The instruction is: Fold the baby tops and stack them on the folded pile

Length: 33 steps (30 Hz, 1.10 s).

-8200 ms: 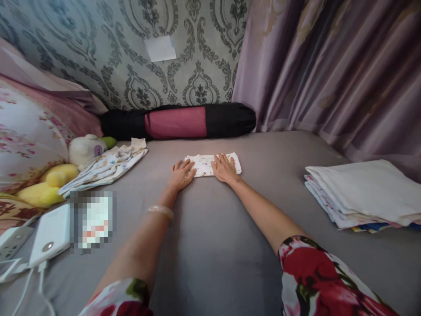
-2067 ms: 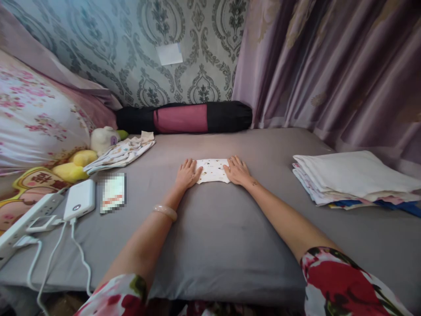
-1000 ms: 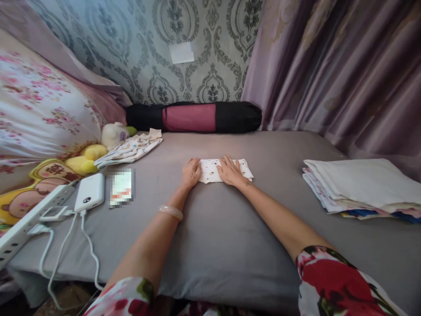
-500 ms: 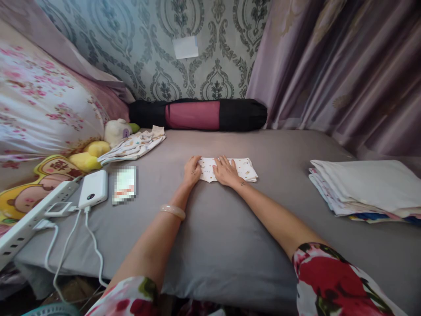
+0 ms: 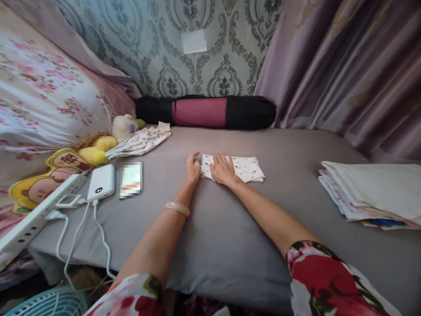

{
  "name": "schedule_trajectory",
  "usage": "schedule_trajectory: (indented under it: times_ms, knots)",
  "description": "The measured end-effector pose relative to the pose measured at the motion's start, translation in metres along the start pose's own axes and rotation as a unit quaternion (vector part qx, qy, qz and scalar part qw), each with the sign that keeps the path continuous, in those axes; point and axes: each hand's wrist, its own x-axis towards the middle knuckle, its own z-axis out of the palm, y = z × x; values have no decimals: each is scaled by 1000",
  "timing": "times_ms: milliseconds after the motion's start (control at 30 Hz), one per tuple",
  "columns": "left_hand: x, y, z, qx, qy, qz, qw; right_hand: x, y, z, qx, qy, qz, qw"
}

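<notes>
A small white patterned cloth (image 5: 245, 168), folded flat, lies in the middle of the grey bed (image 5: 217, 228). My right hand (image 5: 222, 169) rests flat on the cloth's left part, fingers stretched out. My left hand (image 5: 192, 166) sits at the cloth's left edge, fingers together and extended, touching the bed beside it. A pale bangle (image 5: 177, 207) circles my left wrist.
A stack of folded cloths (image 5: 368, 193) lies at the right. A folded patterned garment (image 5: 141, 141), plush toys (image 5: 98, 151), a power bank (image 5: 101, 188), a power strip (image 5: 39, 213) and cables lie at the left. A black and pink roll (image 5: 205, 112) lies against the wall. Curtains hang right.
My right hand has slid left across the cloth, baring its right part. My left hand has stayed at the left edge. The view has drifted to the left.
</notes>
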Motion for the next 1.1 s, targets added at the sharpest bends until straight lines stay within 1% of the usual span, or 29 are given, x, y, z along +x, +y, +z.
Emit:
schedule_trajectory:
  times_ms: [133, 233, 333, 400, 500, 633, 800, 867, 967, 1100]
  knots:
    - [0, 0, 0, -8, 8, -10, 1000, 3, 1, -1, -9, -9, 1, 1000]
    - [1, 0, 0, -11, 11, -14, 1000, 8, -4, -4, -14, -25, 2, 1000]
    - [2, 0, 0, -20, 20, -20, 999, 13, -11, -5, -10, -11, -16, 1000]
    - [3, -1, 1, -25, 27, -29, 999, 15, -16, -2, -1, -2, -28, 1000]
    - [3, -1, 1, -29, 35, -43, 998, 15, -19, 4, 6, -2, -29, 1000]
    - [3, 0, 2, -39, 44, -40, 997, 14, -19, 8, 1, 3, -29, 1000]
    - [4, 4, 1, -40, 51, -48, 997, 17, -20, 3, 0, -18, -25, 1000]
    - [5, 7, 0, -38, 47, -57, 997, 19, -23, 1, 3, -15, -24, 1000]
    - [5, 10, -1, -40, 44, -70, 996, 21, -32, -1, 14, -5, -45, 999]
    - [3, 9, -3, -56, 54, -62, 995, 21, -41, 5, 25, -41, -55, 997]
